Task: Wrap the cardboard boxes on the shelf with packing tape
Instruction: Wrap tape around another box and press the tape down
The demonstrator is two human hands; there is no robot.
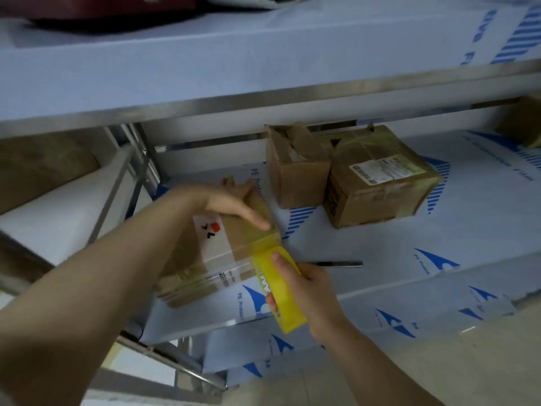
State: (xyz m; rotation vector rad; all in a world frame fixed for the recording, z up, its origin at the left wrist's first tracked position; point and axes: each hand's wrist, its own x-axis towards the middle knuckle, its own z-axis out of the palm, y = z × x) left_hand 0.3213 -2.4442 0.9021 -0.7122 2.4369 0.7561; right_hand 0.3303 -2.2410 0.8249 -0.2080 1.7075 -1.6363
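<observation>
- The box [225, 244] lies flat at the front left of the shelf [366, 238]. Its long axis seems to run from near-left to far-right, and a white label faces up and towards the camera.
- The left hand [234, 205] rests on top of the box with fingers straight and spread. Its thumb presses down at the box's right edge.
- The right hand [310, 291] grips the yellow tape roll [278, 291], fingers curled round it and thumb on its outer band.
- The roll is seen edge-on, just beside the box's near right corner. It stretches from that corner down towards the near right.
- A strip of tape [263, 244] runs from the roll onto the box's right end, under the left thumb.
- A slim dark tool [336, 263] lies on the shelf just right of the roll, pointing left to right. I cannot tell what it is.
- Further back stand an open box [295, 171] with loose flaps and a taped box [377, 180] with a label on top. The two touch each other and sit apart from the box being wrapped.
- White film [436, 260] with blue print covers the shelf.
- The upper shelf [205, 68] has a metal rim and the same film. A dark red thing [102, 7] sits on it, cut off by the frame.
- Brown cardboard [44, 171] shows on the rack to the left.
- A pale floor [439, 376] shows at the lower right.
</observation>
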